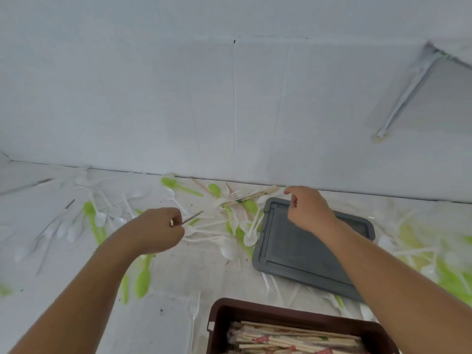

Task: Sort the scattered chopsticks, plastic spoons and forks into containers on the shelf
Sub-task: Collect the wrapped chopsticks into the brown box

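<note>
Here the left hand [158,229] pinches a thin chopstick [192,217] between thumb and curled fingers, its tip slanting up and away over a tangle of white forks and spoons [229,221]. The right hand [309,210] hovers above the far edge of a grey tray [293,264]. Its fingers are curled downward, and I cannot tell whether they hold anything. Between the two hands the litter runs back to the wall [229,111], where more wrapped chopsticks [258,195] lie against its foot.

The most open stretch of the white surface [178,272] lies near the front, between the left forearm and the brown container [222,310]. A clear fork [194,306] and a green spoon [143,279] lie there. The container holds a stack of packaged chopsticks [293,338]. More green and white cutlery [434,264] is spread to the right of the tray, blurred. A white slanted strut [406,93] is fixed to the wall at upper right.
</note>
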`<action>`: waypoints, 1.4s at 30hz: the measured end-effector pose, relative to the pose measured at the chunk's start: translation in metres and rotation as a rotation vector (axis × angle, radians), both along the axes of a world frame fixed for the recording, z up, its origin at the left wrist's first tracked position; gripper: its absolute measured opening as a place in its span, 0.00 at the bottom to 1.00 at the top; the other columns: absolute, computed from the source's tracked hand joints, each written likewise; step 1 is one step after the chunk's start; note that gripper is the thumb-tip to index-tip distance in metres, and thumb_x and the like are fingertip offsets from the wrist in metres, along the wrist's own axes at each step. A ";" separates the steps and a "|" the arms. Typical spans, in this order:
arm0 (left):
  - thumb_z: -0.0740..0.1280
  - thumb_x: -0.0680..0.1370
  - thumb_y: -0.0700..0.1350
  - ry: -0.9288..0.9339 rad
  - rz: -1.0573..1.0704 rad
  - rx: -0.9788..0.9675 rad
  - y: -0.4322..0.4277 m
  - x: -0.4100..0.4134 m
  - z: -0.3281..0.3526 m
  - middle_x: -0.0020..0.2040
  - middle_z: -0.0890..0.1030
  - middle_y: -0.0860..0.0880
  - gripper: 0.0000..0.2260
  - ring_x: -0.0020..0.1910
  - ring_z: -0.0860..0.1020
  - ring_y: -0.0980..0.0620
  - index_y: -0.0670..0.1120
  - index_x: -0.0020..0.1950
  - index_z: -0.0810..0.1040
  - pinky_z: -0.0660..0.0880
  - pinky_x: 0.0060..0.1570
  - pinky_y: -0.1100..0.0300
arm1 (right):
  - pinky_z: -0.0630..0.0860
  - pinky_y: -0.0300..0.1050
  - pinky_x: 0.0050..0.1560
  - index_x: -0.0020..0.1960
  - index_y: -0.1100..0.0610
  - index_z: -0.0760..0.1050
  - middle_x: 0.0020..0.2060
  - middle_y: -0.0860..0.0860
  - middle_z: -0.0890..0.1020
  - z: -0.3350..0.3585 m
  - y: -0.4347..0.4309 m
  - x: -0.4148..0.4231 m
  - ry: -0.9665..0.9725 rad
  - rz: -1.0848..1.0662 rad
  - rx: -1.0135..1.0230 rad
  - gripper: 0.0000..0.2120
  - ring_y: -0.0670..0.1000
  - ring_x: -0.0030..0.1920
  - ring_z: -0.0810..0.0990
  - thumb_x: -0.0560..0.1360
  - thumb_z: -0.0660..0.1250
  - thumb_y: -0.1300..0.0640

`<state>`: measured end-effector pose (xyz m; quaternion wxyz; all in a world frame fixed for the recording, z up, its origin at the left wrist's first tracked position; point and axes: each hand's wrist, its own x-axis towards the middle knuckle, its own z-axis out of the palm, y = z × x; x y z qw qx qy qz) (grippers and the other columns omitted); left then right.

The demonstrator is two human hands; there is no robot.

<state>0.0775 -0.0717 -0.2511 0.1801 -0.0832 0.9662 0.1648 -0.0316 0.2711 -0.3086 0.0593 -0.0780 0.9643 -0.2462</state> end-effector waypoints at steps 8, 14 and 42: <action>0.55 0.83 0.46 0.175 0.097 0.242 -0.013 -0.100 -0.072 0.45 0.81 0.48 0.10 0.42 0.78 0.49 0.49 0.50 0.75 0.72 0.39 0.56 | 0.69 0.57 0.62 0.77 0.44 0.65 0.71 0.47 0.69 -0.054 -0.068 -0.060 -0.118 0.277 0.497 0.29 0.57 0.71 0.68 0.78 0.60 0.61; 0.65 0.83 0.50 0.320 -0.033 0.327 -0.007 -0.159 -0.113 0.36 0.76 0.51 0.10 0.36 0.74 0.52 0.48 0.44 0.75 0.70 0.39 0.54 | 0.68 0.52 0.55 0.61 0.46 0.75 0.58 0.47 0.75 -0.076 -0.081 -0.080 0.022 0.228 0.562 0.12 0.54 0.61 0.71 0.79 0.62 0.54; 0.71 0.75 0.40 0.389 -0.239 0.081 -0.057 -0.208 -0.144 0.48 0.78 0.56 0.08 0.45 0.79 0.48 0.53 0.43 0.83 0.76 0.43 0.54 | 0.75 0.43 0.37 0.42 0.53 0.75 0.39 0.49 0.76 -0.062 -0.144 -0.077 -0.157 -0.067 0.374 0.02 0.51 0.38 0.78 0.73 0.66 0.55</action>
